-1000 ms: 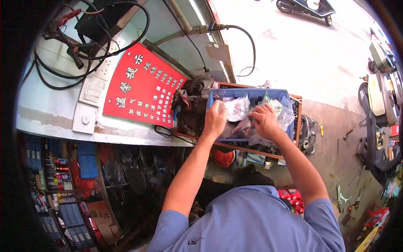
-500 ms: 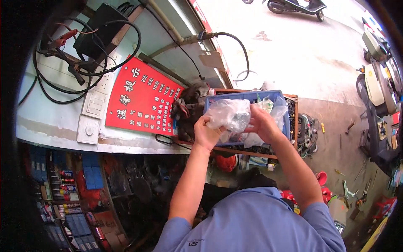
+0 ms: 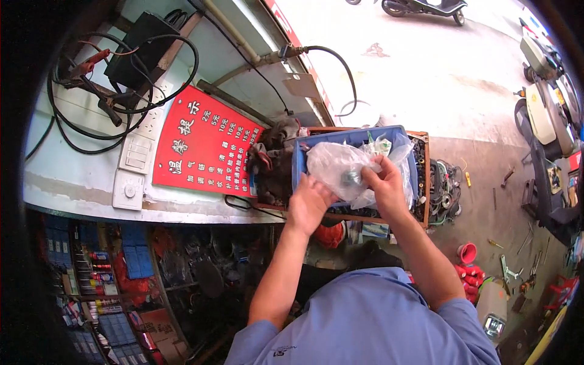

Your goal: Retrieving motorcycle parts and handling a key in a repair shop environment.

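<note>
A clear, crumpled plastic bag [image 3: 331,164] is held up over a blue plastic bin [image 3: 299,164]. My right hand [image 3: 389,188] pinches its right side between thumb and fingers. Something small, dark and greenish shows through the plastic beside those fingertips; its kind I cannot make out. My left hand [image 3: 309,205] is at the bag's lower left edge, fingers stretched out and lightly against or just beside the plastic. More clear plastic bags [image 3: 401,159] lie in the bin behind my right hand.
The bin sits on a wooden-framed tray [image 3: 424,210] of dark metal parts. Left are dark gloves [image 3: 271,161], a red sign [image 3: 204,143] and a counter with coiled cables [image 3: 196,67]. Tools [image 3: 506,267] lie on the floor at right, near scooters [image 3: 544,121]. Shelves [image 3: 109,267] stand lower left.
The bag has passed from my left hand's grip to my right hand's pinch and hangs more spread out. My left hand has moved slightly down and loosened.
</note>
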Demonstrator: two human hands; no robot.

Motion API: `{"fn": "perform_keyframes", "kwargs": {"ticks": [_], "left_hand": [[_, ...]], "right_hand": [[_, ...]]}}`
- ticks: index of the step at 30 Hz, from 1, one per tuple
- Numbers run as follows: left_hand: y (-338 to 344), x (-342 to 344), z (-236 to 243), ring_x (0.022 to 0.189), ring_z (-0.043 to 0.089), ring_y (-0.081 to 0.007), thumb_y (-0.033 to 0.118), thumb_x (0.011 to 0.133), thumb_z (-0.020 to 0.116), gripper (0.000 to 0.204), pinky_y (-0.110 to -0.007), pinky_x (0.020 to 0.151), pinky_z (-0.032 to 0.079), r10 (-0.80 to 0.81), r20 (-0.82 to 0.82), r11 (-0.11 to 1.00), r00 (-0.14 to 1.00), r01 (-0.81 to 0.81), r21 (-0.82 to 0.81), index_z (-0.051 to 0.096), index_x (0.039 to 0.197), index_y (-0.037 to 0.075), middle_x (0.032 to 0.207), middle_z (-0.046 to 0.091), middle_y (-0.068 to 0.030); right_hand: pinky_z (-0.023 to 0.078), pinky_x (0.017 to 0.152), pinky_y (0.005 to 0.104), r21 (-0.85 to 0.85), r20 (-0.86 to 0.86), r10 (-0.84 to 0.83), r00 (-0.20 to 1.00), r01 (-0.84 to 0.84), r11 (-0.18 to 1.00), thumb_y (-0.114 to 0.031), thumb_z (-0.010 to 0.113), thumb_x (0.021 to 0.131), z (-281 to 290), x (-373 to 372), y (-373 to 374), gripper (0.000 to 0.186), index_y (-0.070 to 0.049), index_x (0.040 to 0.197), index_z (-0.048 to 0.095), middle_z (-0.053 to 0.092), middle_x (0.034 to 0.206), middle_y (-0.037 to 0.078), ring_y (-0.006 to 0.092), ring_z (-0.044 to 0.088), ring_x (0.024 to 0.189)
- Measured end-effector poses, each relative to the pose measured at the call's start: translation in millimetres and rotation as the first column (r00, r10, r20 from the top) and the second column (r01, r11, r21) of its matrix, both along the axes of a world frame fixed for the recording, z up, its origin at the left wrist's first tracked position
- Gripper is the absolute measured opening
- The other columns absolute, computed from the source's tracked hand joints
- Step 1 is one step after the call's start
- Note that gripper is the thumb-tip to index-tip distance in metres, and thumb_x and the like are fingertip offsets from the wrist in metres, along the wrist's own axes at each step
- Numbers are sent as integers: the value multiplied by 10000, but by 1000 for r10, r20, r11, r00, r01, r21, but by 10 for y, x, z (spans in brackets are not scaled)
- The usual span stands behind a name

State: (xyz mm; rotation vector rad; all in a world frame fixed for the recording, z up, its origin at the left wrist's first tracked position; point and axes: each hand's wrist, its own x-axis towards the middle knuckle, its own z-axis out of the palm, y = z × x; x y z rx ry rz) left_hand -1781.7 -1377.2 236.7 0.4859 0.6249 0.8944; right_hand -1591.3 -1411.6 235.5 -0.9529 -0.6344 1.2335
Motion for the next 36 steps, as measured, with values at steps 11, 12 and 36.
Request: {"fn": "perform_keyframes", "kwargs": {"ticks": [11,12,36], "left_hand": [[-374,201,185,1157,528,-200,87,905,585,418,-398,1006,428,40,-245,964,969,27,265,461,1302,39,1247,545,-63],[-392,177,166,1165,527,-216,117,905,602,435,-411,1030,404,52,-269,963,962,24,270,460,1307,28,1251,547,-74],[-582,29,35,1132,554,-201,-30,863,562,385,-360,1001,428,156,-441,916,884,38,400,521,1245,1,1212,577,-87]], "right_hand": [[439,595,223,26,177,-14,984,9,1000,-42,636,854,89,-230,-220,123,-14,906,528,568,792,-7,46,521,688],[435,592,218,11,170,25,985,-27,1000,-46,632,856,61,-230,-232,118,-17,908,530,566,785,-7,46,520,686],[477,732,246,8,7,158,987,-158,987,-2,551,873,-92,-287,-378,135,-4,1008,541,604,900,38,103,584,813]]}}
